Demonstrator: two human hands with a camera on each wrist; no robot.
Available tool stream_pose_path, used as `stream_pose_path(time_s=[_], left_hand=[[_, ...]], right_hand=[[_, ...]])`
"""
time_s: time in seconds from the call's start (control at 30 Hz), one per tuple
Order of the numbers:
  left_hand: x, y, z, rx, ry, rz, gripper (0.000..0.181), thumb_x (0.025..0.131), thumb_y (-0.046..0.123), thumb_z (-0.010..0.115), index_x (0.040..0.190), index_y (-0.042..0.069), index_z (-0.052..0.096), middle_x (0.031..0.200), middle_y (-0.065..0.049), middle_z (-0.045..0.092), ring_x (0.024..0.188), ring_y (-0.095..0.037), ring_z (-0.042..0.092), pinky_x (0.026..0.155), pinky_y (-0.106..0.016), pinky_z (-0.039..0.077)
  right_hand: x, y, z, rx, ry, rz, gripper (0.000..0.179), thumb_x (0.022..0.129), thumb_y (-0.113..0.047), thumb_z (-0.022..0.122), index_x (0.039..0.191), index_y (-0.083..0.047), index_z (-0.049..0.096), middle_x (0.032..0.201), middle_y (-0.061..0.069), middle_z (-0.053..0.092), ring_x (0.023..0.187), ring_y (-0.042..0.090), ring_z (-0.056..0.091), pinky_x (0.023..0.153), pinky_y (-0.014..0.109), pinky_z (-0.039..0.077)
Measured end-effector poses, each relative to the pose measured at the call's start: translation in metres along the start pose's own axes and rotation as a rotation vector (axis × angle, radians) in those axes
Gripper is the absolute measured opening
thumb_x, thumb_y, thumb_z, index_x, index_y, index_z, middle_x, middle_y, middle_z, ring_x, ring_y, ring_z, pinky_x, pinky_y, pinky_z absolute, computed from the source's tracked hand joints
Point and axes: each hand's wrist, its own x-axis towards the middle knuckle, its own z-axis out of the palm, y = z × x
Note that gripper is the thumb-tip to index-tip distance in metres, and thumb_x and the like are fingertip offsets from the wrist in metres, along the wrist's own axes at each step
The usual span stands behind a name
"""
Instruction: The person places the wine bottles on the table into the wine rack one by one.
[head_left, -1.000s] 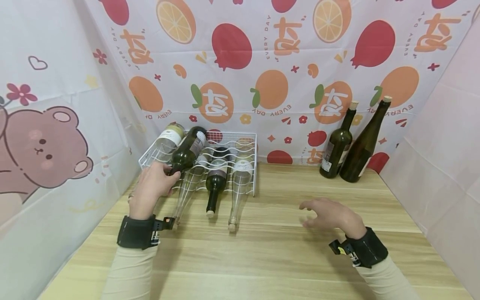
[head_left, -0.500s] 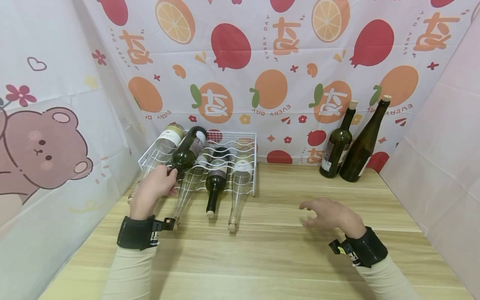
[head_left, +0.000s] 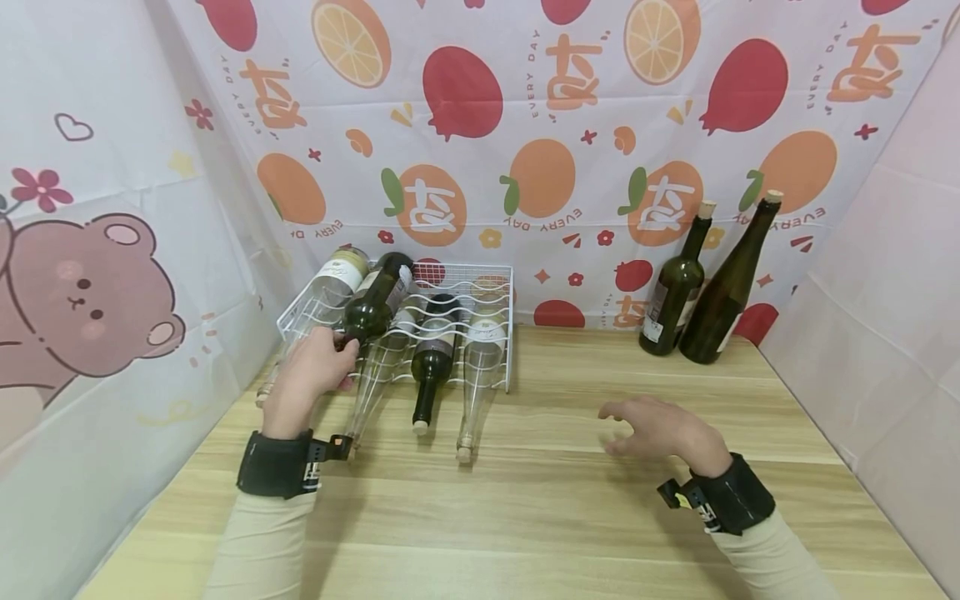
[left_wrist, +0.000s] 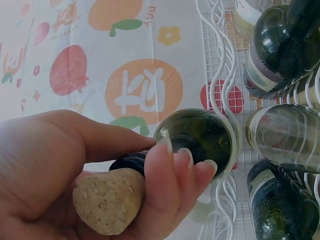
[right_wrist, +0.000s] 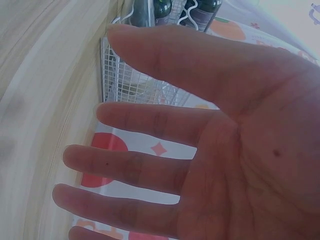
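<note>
My left hand [head_left: 311, 371] grips the neck of a dark green wine bottle [head_left: 367, 317], which lies on the left part of a white wire bottle rack [head_left: 511, 333]. The bottle's base points to the back wall. In the left wrist view, thumb and fingers wrap the neck just beyond its cork [left_wrist: 110, 200]. To the right in the rack lie a clear bottle [head_left: 372, 379], a dark bottle [head_left: 432, 360] and another clear bottle [head_left: 482, 354], necks toward me. My right hand [head_left: 663, 427] hovers over the table at right, fingers spread and holding nothing.
A clear bottle with a white label [head_left: 341, 273] lies at the rack's left end. Two corked green bottles, one shorter [head_left: 675, 292] and one taller [head_left: 720, 308], stand at the back right. Printed cloth [head_left: 540, 100] hangs behind the wooden table [head_left: 540, 517].
The held green bottle has turned about its length, its label shifting round. My left hand has dipped slightly around the neck, uncovering a cork at far left. The right hand has stayed put.
</note>
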Motion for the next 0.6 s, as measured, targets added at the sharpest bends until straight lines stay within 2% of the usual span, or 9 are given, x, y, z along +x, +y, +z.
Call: stream_pose_path(time_s=[0.13,0.3,0.43,0.6], left_hand=[[0.0012,-0.0005,0.0011,0.007,0.013,0.004,0.035,0.102,0.03,0.051,0.101,0.001,0.07,0.055,0.004,0.069,0.064,-0.018,0.071,0.07,-0.036,0.047],[0.0013,-0.0006,0.0024,0.01,0.042,0.008,0.035,0.1,0.028,0.053,0.107,0.0,0.072,0.054,0.004,0.069,0.059,-0.015,0.07,0.07,-0.037,0.047],[0.0004,0.0003,0.0034,0.018,0.064,0.004,0.04,0.099,0.028,0.055,0.119,-0.002,0.071,0.054,0.003,0.069,0.056,-0.014,0.07,0.073,-0.041,0.047],[-0.0003,0.0012,0.0045,0.029,0.084,0.001,0.038,0.098,0.028,0.057,0.115,-0.002,0.072,0.057,-0.003,0.071,0.057,-0.017,0.07,0.07,-0.039,0.045]], right_hand=[[0.0003,-0.0002,-0.0008,-0.013,0.001,-0.002,0.05,0.093,-0.031,0.076,0.134,-0.006,0.064,0.134,0.015,0.068,0.123,0.036,0.064,0.102,0.056,0.052],[0.0005,-0.0008,-0.001,-0.02,-0.006,0.015,0.051,0.093,-0.033,0.076,0.135,-0.007,0.064,0.135,0.013,0.068,0.125,0.036,0.063,0.102,0.056,0.051],[0.0005,-0.0009,-0.0005,-0.016,-0.009,0.031,0.051,0.093,-0.034,0.077,0.135,-0.009,0.065,0.135,0.012,0.068,0.126,0.037,0.062,0.103,0.057,0.051],[0.0002,-0.0012,0.0,-0.003,-0.01,0.037,0.051,0.093,-0.033,0.077,0.135,-0.008,0.064,0.136,0.013,0.067,0.126,0.037,0.061,0.103,0.057,0.05]])
